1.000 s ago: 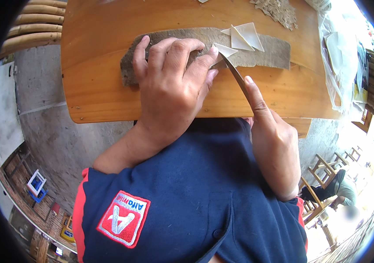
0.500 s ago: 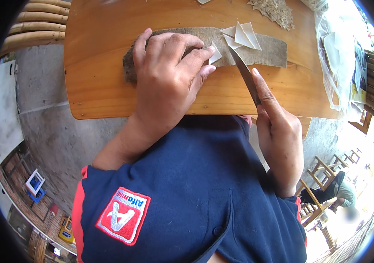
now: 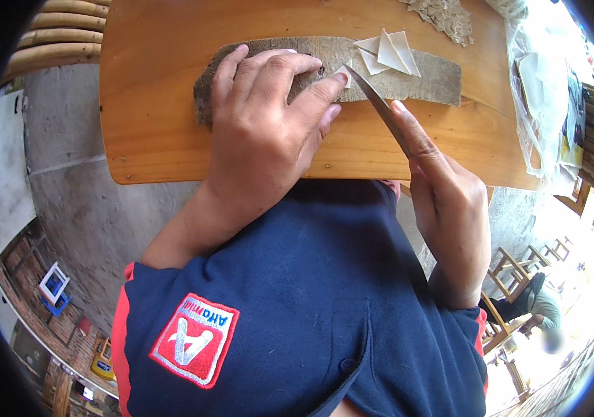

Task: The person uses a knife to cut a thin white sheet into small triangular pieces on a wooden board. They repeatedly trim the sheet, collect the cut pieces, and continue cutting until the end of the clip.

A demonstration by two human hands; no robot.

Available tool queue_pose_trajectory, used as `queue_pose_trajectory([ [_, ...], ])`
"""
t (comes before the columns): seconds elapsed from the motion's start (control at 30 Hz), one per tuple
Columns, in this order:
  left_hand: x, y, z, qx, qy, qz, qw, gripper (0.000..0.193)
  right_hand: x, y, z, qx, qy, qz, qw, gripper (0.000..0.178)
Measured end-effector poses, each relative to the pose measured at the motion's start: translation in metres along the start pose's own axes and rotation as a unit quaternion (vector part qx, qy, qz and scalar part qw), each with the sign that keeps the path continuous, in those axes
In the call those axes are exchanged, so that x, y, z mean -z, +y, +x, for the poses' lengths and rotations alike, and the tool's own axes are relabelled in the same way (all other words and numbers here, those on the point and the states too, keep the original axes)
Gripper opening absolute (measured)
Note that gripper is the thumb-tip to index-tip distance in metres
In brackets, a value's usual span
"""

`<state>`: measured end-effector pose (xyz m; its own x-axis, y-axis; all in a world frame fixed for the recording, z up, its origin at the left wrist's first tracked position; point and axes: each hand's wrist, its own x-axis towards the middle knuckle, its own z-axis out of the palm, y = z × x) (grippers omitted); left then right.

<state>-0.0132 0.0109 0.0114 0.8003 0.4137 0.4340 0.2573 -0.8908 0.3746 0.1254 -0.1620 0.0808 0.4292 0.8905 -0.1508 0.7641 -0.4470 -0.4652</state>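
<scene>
A narrow, worn wooden board (image 3: 436,80) lies across the table in front of me. My left hand (image 3: 262,121) rests over its left part, fingers bent, the index fingertip pressing a small thin cream-coloured piece (image 3: 348,76) onto the wood. Most of that piece is hidden under the finger. My right hand (image 3: 450,201) grips a knife (image 3: 386,115) with the index finger stretched along the blade's back. The knife's tip is at the right edge of the piece. Just right of the tip, several thin cream triangles (image 3: 398,54) lie overlapping on the board.
A heap of small cream cut bits (image 3: 443,19) sits at the far right of the wooden table (image 3: 151,104). Clear plastic bags (image 3: 530,90) hang over the right edge. Stools (image 3: 512,271) and a bending person (image 3: 544,306) are farther off at the right.
The knife's tip has moved left, from beside the stacked triangles to the piece under my left index finger. That finger has shifted slightly right over the piece.
</scene>
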Motion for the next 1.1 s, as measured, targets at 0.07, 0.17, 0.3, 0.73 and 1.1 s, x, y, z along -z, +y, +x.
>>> queue_pose_trajectory([
  [0.07,0.002,0.002,-0.001,-0.001,-0.021,0.004,1.0,0.032,0.001,0.0,0.003,0.006,-0.012,-0.01,1.0,0.065],
  [0.17,0.001,0.002,-0.002,-0.005,-0.022,0.003,1.0,0.033,0.004,-0.003,0.008,-0.005,-0.032,-0.03,0.999,0.065],
  [0.3,-0.002,0.0,-0.004,0.0,-0.007,-0.017,1.0,0.033,0.002,-0.002,0.009,0.005,-0.026,-0.029,0.999,0.066],
  [0.73,-0.004,-0.002,-0.006,-0.01,0.004,-0.021,1.0,0.035,-0.003,-0.003,0.007,0.011,-0.029,-0.044,0.999,0.073],
  [1.1,-0.006,0.0,-0.007,-0.004,0.014,0.007,1.0,0.035,-0.013,0.002,-0.004,0.042,-0.033,-0.089,0.995,0.082],
])
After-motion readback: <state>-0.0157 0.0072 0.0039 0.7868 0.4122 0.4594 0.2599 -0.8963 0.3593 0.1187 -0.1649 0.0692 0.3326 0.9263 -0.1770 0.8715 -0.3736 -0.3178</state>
